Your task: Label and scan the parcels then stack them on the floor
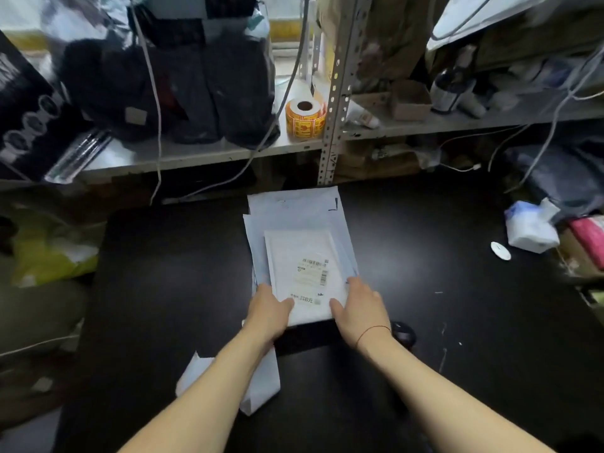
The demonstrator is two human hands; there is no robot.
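Note:
A white labelled parcel (302,256) lies on top of a stack of larger white parcels (294,204) on the black table (163,273). Its shipping label (313,272) faces up. My left hand (268,310) grips the parcel's near left corner, thumb on top. My right hand (358,307) grips its near right corner in the same way. Another white parcel (261,384) lies on the table under my left forearm, partly hidden. A dark scanner-like object (404,335) sits just right of my right wrist.
A metal shelf (202,152) runs behind the table, holding an orange sticker roll (305,119), black bags (183,89) and hanging cables. Crumpled white wrapping (529,228) and a small white disc (500,250) lie at right. A yellow bag (49,250) sits at left.

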